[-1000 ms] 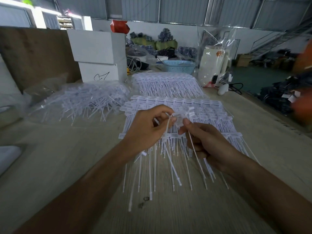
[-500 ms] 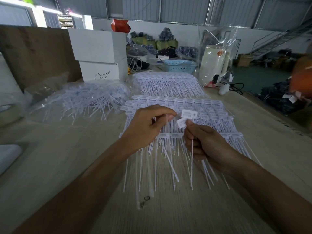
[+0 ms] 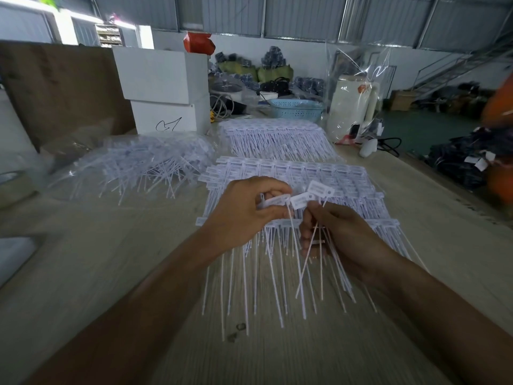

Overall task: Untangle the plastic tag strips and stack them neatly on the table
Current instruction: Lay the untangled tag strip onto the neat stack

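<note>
White plastic tag strips (image 3: pixel 298 201) were pinched at their heads by the left hand (image 3: pixel 244 212) and right hand (image 3: pixel 341 232), tails hanging free above the aligned stack (image 3: pixel 347 184), apparently to separate them.

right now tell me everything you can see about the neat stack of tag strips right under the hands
The stack of tag strips is white, translucent-looking plastic: rows of flat rectangular label heads joined side by side, thin tails fanning toward the person. It lies flat on the wooden table, layers offset like steps. The left hand and right hand hold loose strips above it.
</note>
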The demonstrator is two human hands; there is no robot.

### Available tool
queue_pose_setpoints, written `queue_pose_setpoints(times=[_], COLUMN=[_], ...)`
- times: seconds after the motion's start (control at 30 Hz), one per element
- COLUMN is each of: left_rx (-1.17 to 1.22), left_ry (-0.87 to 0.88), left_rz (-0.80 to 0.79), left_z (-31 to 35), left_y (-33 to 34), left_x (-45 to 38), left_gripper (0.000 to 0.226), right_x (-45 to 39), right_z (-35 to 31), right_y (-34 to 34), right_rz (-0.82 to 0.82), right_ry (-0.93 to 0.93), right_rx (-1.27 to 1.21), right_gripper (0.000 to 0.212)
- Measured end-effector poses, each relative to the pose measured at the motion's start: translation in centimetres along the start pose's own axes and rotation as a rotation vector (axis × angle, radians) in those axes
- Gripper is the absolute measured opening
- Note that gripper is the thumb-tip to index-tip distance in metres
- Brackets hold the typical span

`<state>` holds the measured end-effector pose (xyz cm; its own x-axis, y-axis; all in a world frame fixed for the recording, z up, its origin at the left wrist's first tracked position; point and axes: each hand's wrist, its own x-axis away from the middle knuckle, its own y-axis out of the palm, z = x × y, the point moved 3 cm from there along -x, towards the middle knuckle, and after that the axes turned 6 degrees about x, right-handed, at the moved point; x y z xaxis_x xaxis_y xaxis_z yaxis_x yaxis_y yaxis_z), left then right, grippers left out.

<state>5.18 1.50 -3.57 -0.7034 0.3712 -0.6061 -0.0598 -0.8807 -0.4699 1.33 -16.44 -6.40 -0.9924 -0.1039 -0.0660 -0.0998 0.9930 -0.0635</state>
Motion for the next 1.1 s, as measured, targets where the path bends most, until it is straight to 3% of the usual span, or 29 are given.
queue_pose_setpoints(times=[0.33, 0.47, 0.63, 0.83, 0.97, 1.1], left_rx=[0.024, 0.019, -0.042, -0.023, -0.078, -0.247], left_ry=[0.079, 0.087, 0.149, 0.170, 0.147, 0.088], left_rz=[-0.051, 0.013, -0.013, -0.071, -0.056, -0.082], left_z=[1.1, 1.0, 0.8, 0.6, 0.0, -0.5], left_y=[0.3, 0.6, 1.4, 1.3, 0.6, 0.9], left_x=[0.2, 0.2, 0.4, 0.4, 0.4, 0.4], left_gripper=[0.031, 0.044, 0.040, 0.036, 0.047, 0.040], right_x=[-0.5, -0.2, 0.6, 0.3, 0.0, 0.0], right_z=[0.6, 0.5, 0.0, 0.1, -0.1, -0.1], right_y=[-0.6, -0.1, 0.7, 0.5, -0.5, -0.4], right_rz=[0.099, 0.006, -0.102, 0.017, 0.113, 0.059], right_ry=[0.048, 0.097, 0.043, 0.024, 0.052, 0.049], right_rx=[-0.038, -0.008, 0.092, 0.054, -0.090, -0.134], right_gripper=[0.033, 0.028, 0.030, 0.029, 0.043, 0.039])
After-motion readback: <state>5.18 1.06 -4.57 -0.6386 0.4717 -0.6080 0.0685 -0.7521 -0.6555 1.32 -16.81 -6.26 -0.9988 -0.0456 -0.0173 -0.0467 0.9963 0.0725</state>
